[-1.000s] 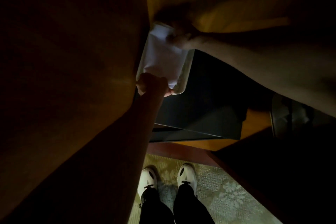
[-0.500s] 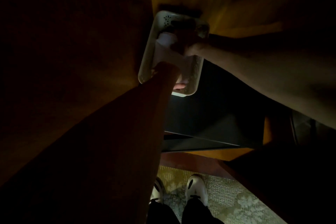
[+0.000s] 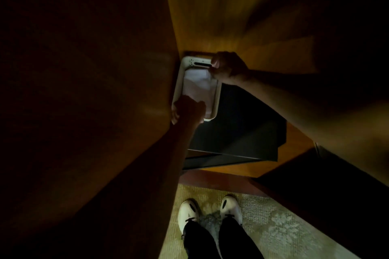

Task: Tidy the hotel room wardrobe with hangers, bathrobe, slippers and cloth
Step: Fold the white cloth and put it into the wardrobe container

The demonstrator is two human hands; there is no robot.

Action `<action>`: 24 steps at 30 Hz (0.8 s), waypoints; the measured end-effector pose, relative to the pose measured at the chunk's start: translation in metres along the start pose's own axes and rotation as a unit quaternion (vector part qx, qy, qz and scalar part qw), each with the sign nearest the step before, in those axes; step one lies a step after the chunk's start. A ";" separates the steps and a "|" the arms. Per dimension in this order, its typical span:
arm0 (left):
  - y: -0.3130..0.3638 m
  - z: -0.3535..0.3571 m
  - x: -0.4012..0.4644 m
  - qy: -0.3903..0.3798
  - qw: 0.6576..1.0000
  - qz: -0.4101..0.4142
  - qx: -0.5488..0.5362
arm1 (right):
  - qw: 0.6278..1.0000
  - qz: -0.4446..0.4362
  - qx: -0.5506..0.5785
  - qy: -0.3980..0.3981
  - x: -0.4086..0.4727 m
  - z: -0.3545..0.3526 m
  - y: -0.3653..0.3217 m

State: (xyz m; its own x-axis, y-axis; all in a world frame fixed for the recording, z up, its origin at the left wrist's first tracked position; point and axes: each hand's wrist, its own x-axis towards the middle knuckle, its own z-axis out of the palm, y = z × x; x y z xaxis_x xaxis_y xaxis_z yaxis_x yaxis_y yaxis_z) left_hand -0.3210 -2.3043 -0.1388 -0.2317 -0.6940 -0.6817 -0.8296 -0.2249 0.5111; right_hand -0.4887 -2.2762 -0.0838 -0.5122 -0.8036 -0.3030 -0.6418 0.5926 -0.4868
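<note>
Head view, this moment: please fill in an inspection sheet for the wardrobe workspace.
Surface: black box-shaped unit inside the orange-brown wooden wardrobe; lighting very dim.
Job's things: white folded cloth lying in a cream rounded plastic tray with a slot handle.
Clutter: nothing seen.
Grippers: left hand grips the tray's near end; right hand grips its far end.
Cables: nothing seen.
Surroundings: pale patterned carpet, white shoes.

We hold a pale tray point(image 3: 178, 82) at both ends in the dim wardrobe, our left hand point(image 3: 188, 111) gripping its near rim and our right hand point(image 3: 228, 67) its far handle slot, with what looks like folded white cloth point(image 3: 199, 88) lying inside.
</note>
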 end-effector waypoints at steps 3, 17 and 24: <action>0.021 -0.033 -0.087 -0.003 0.998 0.052 0.025 | 1.000 0.024 0.013 -0.008 -0.052 -0.027 -0.021; 0.016 -0.118 -0.333 0.014 0.981 0.166 0.098 | 0.980 0.130 0.133 0.076 -0.315 -0.110 -0.114; 0.026 -0.167 -0.463 0.048 0.941 0.290 0.166 | 0.983 0.121 0.080 0.114 -0.450 -0.178 -0.156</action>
State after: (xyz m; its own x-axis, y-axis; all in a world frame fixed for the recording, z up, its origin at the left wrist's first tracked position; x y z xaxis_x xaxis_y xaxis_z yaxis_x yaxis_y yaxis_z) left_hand -0.1505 -2.1033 0.2782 -0.6605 -0.6969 -0.2794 -0.6949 0.4264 0.5791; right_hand -0.2598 -1.9974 0.2743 -0.7651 -0.5961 -0.2433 -0.3971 0.7343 -0.5505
